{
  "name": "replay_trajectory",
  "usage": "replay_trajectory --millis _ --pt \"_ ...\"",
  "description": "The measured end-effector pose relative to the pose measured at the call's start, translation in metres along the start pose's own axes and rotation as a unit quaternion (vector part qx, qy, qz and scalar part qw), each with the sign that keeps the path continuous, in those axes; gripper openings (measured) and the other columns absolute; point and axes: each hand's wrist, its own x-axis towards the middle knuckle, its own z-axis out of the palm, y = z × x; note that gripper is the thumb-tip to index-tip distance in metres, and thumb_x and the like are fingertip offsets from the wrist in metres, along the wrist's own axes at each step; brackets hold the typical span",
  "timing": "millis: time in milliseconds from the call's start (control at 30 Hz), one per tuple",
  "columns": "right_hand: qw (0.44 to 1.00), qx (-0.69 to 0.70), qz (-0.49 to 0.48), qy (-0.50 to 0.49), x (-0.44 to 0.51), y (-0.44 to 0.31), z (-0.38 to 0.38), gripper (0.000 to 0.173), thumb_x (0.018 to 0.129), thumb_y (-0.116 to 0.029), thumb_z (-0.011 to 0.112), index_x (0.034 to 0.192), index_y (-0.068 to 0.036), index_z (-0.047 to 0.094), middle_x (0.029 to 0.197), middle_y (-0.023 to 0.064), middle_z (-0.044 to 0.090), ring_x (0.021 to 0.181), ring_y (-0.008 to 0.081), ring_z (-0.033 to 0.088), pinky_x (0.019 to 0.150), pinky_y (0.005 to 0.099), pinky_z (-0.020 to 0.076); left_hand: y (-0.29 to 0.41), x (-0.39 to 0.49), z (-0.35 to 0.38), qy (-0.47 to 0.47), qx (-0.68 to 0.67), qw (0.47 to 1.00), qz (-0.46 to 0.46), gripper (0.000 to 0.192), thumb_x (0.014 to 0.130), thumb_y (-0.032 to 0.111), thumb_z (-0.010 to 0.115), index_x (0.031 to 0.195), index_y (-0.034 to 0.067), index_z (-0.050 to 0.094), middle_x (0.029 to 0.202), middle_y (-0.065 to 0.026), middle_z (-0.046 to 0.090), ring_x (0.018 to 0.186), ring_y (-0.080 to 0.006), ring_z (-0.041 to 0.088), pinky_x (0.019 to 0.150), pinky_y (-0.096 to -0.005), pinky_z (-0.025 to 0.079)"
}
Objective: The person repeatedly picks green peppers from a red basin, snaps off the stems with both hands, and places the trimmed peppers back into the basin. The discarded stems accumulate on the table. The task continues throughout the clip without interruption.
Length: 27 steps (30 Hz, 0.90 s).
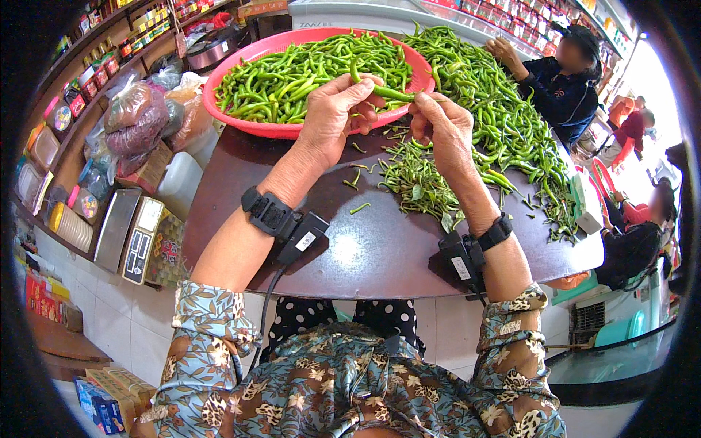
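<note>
My left hand (342, 107) pinches a green chili pepper (389, 93) between thumb and fingers, above the near edge of a red plastic basket (263, 128) filled with green chilies (290, 82). At the pepper's other end, the thumb and finger of my right hand (443, 123) close on its stem end. A small heap of picked-off stems and leaves (413, 180) lies on the dark table below my right hand. Beyond it spreads a large pile of green chilies with stems (482, 98). A single curved stem (360, 208) lies apart on the table.
The brown table (306, 164) has a rounded near edge. At the far right a person in dark clothes (567, 82) reaches to the pile. Left stand a weighing scale (142, 235), plastic bags (131, 109) and shelves of jars. A white box (586, 202) sits at the table's right edge.
</note>
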Motion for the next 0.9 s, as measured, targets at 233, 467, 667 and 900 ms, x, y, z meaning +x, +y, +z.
replay_trajectory --millis 233,467,667,900 --pt "0.996 0.08 0.017 0.035 0.0025 0.001 -0.0026 0.021 0.081 -0.019 0.05 0.073 0.0 0.056 0.054 0.0018 0.047 0.044 0.0081 0.042 0.04 0.0197 0.0312 -0.0006 0.0 0.0001 -0.048 0.005 0.999 0.01 0.016 0.079 0.011 0.051 0.091 0.003 0.057 0.078 -0.0052 0.058 0.061 -0.0086 0.052 0.053 -0.0224 0.044" --pt "0.994 0.103 0.001 0.029 0.0045 0.0032 -0.0041 0.019 0.079 -0.016 0.05 0.072 0.0 0.056 0.053 0.0015 0.048 0.044 0.0078 0.043 0.04 0.0198 0.0316 -0.0033 0.0043 -0.0049 -0.03 -0.05 0.998 -0.02 0.017 0.081 0.02 0.049 0.082 0.004 0.054 0.068 -0.0062 0.057 0.052 -0.0101 0.051 0.046 -0.0219 0.041" --pt "0.997 0.069 0.0 0.016 0.0031 0.0017 -0.0038 0.018 0.081 -0.015 0.048 0.077 0.0 0.057 0.055 0.0008 0.048 0.045 0.0072 0.042 0.041 0.019 0.0313 -0.0026 0.0043 -0.0043 -0.047 -0.072 0.992 -0.089 0.028 0.084 0.03 0.046 0.088 0.004 0.056 0.068 -0.0061 0.057 0.055 -0.0118 0.051 0.049 -0.022 0.042" --pt "0.998 0.051 -0.023 0.027 0.0009 0.002 -0.001 0.016 0.082 -0.015 0.05 0.081 0.0 0.057 0.056 0.001 0.049 0.045 0.0064 0.042 0.04 0.0183 0.0309 -0.0013 0.0032 -0.0054 -0.088 -0.133 0.981 -0.107 0.029 0.084 0.028 0.046 0.096 0.002 0.055 0.068 -0.0057 0.058 0.057 -0.0123 0.053 0.05 -0.0234 0.043"
